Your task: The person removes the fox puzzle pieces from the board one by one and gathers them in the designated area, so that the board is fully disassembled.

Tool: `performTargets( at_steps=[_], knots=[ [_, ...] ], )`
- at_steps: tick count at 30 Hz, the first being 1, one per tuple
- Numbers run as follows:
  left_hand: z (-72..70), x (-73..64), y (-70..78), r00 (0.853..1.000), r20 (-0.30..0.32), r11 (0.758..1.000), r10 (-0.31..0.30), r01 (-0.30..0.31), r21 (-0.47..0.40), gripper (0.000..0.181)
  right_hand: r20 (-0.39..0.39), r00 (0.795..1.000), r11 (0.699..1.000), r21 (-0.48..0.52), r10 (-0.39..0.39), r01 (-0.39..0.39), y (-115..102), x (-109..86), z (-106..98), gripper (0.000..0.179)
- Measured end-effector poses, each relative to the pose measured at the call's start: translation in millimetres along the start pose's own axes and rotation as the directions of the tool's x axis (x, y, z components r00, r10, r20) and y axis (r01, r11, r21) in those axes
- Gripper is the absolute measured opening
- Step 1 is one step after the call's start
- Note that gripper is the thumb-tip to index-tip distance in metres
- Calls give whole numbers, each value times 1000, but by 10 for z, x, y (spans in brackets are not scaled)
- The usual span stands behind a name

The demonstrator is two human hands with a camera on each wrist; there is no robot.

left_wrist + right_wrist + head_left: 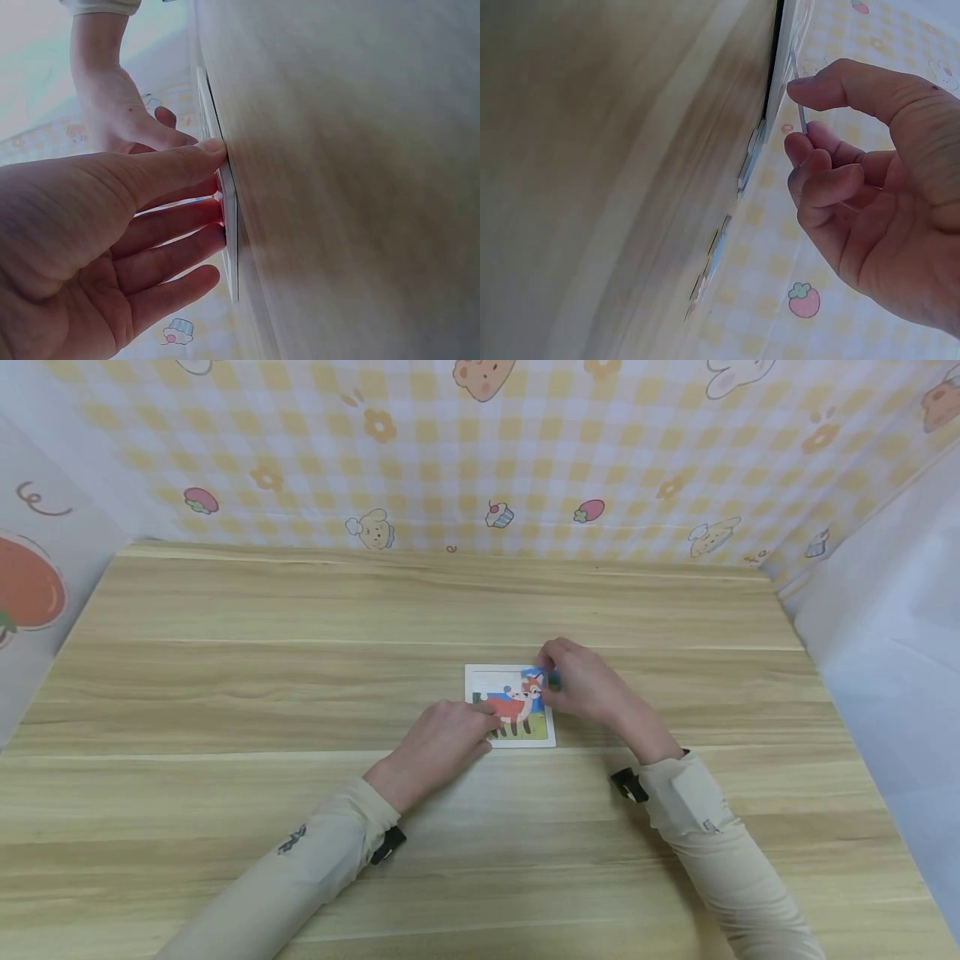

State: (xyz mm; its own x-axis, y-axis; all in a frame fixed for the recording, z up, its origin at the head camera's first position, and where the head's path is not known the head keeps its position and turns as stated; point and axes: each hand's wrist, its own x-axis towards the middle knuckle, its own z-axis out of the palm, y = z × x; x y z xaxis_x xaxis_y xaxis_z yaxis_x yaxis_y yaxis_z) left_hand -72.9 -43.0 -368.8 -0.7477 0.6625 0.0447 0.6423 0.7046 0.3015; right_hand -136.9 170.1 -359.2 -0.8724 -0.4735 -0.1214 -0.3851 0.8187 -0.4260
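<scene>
Pale wood-grained table (300,610) carries a small square puzzle board with a white border (525,744), lying flat between the person's two hands. Its picture, a red-orange deer on yellow-green grass (513,710), fills the lower part, while the far left part of the board shows a bare whitish surface.

The left hand (444,742) rests at the board's near left corner, its thumb against the edge and its fingers extended loosely over the face, so it presses the board without curling round it.

The right hand (588,683) is at the far right corner and pinches a thin, flat puzzle piece (802,105) between thumb and fingertips. The right wrist view shows that piece edge-on, so I cannot tell what is printed on it. More thin, loose puzzle pieces (751,161) lie on the table beyond the board's edge in the same view; a dark green bit (554,679) shows just beside the right hand.

Both arms wear beige sleeves (720,852), each with a black strap (628,785) near the wrist. Behind the table hangs a yellow-and-white checked cloth (480,460) printed with cartoon animals, flowers, strawberries and cupcakes.
</scene>
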Motion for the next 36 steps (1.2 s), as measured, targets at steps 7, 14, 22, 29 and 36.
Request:
performTargets(
  at_steps=[7, 14, 22, 29, 36],
  knots=[
    [11, 4, 8, 1000, -7, 1000, -4, 4, 23, 16, -30, 1000, 1000, -3, 8, -8, 100, -55, -82, 28],
    [28, 10, 12, 1000, -13, 999, 13, -12, 34, 15, -33, 999, 1000, 6, 19, -19, 242, -127, -199, 29],
    [25, 5, 11, 1000, -4, 999, -5, 5, 48, 19, -32, 997, 998, 4, 69, -69, 331, -154, -301, 29],
    [28, -10, -4, 1000, -23, 1000, 8, -7, 28, 18, -22, 995, 994, 40, 98, -97, 514, -249, -420, 30],
    [36, -8, -6, 1000, -25, 1000, 3, -2, 18, 17, -21, 989, 987, 73, 148, -146, 739, -400, -504, 33]
  ],
)
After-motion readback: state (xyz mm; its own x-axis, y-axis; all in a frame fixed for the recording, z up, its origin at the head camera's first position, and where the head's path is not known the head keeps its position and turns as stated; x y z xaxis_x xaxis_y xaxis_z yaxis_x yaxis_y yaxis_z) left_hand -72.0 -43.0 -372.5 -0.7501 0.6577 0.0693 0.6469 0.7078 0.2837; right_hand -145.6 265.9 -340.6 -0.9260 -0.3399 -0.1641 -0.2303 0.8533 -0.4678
